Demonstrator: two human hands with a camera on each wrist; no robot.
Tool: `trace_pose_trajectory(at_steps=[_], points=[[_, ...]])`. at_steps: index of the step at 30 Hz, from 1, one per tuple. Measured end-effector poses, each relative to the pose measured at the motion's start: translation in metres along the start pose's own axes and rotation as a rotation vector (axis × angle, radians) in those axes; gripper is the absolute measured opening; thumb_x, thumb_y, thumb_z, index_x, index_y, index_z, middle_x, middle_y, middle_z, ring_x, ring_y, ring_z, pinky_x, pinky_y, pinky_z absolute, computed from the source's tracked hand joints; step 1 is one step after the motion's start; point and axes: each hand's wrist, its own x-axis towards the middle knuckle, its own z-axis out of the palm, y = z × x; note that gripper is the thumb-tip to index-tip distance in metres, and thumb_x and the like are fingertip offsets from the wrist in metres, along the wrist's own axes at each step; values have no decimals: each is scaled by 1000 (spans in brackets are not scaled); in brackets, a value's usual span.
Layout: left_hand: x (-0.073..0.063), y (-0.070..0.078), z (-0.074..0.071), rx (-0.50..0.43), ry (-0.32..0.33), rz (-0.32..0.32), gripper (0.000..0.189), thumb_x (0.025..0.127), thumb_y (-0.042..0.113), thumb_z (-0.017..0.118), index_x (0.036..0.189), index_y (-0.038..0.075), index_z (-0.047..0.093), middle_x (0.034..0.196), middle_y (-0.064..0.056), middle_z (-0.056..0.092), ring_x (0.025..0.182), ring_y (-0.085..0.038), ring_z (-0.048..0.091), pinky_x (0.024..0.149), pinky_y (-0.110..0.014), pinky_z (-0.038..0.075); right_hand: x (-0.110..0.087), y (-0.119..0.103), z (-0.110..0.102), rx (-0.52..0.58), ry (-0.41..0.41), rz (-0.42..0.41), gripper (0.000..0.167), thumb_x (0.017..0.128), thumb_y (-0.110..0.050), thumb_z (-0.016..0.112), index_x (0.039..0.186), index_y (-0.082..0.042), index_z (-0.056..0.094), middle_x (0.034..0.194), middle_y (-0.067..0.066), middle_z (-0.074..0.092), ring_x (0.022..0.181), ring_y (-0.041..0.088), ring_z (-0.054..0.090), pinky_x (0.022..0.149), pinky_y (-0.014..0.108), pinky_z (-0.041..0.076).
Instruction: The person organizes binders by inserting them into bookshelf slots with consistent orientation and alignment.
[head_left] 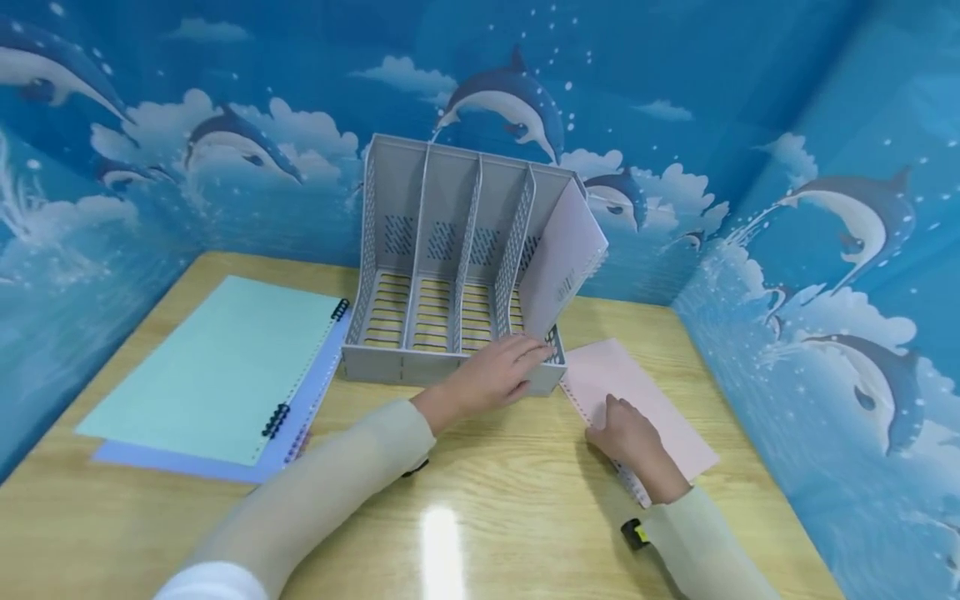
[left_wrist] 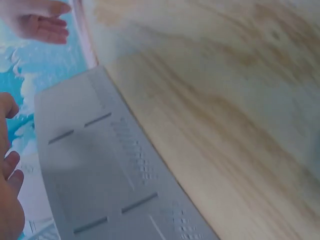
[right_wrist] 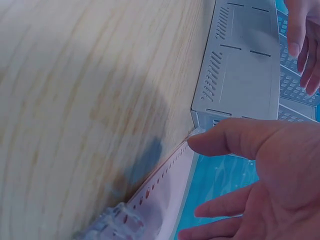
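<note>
A grey file organizer (head_left: pixel 401 364) with several slots stands on the table. In its rightmost slot a pale pinkish-lilac notebook (head_left: pixel 564 258) leans upright. My left hand (head_left: pixel 491 373) hovers at the organizer's front rim, just below this notebook, its fingers loosely bent around nothing. A pink spiral notebook (head_left: pixel 656 396) lies flat to the right of the organizer. Over its bound edge is my right hand (head_left: pixel 630 437), thumb and fingers spread apart in the right wrist view; whether it touches the cover I cannot tell. A clear coil (right_wrist: pixel 117 222) shows along that edge.
At the left of the table, a mint-green notebook (head_left: pixel 213 367) with black binding rings lies on a blue-violet one (head_left: pixel 180 471). Dolphin-printed sheeting (head_left: pixel 285 208) walls the table's back and sides.
</note>
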Motion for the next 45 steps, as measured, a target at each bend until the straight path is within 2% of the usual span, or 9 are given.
trace_pose_trajectory(at_steps=[6,12,17,21,26,30,33,39,45], points=[[6,9,7,3,-129,28,54,94,14,62,142,0,44,139,-13,52,129,-26,49,114,-34,34,-2,-1,-3,-10,-2,-16,76,85,-22,62,139,21,30,139,42,36,129,54,37,106,61,35],[4,14,11,19,-213,-31,56,95,18,62,145,4,42,143,-10,50,131,-25,47,112,-37,38,-4,1,-2,-12,-23,-16,75,86,-22,60,139,22,30,140,41,36,129,54,37,107,61,35],[8,18,16,39,-251,-38,55,97,18,59,146,4,40,145,-10,47,136,-24,42,117,-35,28,-5,4,0,-14,-22,-11,76,84,-21,61,139,21,30,138,41,37,127,54,39,105,61,36],[12,22,20,82,-259,-12,54,98,21,56,147,5,40,146,-8,47,138,-23,39,119,-33,21,-5,4,2,-16,-17,-17,76,83,-21,62,138,22,31,137,41,39,125,54,41,104,60,38],[13,26,20,66,-276,45,53,98,22,56,147,7,41,145,-7,48,135,-19,43,117,-29,27,-6,5,3,-8,-7,-30,76,82,-19,63,137,23,31,132,41,44,116,49,52,99,59,43],[17,29,21,22,-312,20,56,99,23,57,149,8,37,146,-6,47,135,-18,44,115,-28,29,-5,6,2,0,-11,-34,75,82,-17,63,136,24,31,130,41,46,108,44,56,97,58,45],[23,32,24,25,-353,0,56,99,23,56,150,8,36,148,-6,46,135,-18,43,115,-27,31,-4,6,1,0,-23,-29,75,83,-18,62,137,24,31,131,42,44,112,46,54,98,58,44],[32,40,32,69,-463,6,52,101,22,51,150,9,36,146,-4,47,134,-16,44,113,-25,33,-5,6,2,9,-36,-22,75,84,-19,61,137,23,31,135,42,41,122,52,46,101,60,41],[33,45,38,115,-544,16,49,103,23,49,150,12,37,147,-1,47,135,-15,43,114,-25,31,-7,7,2,13,-31,-35,74,84,-18,62,136,24,32,133,42,43,120,51,48,100,59,42]])
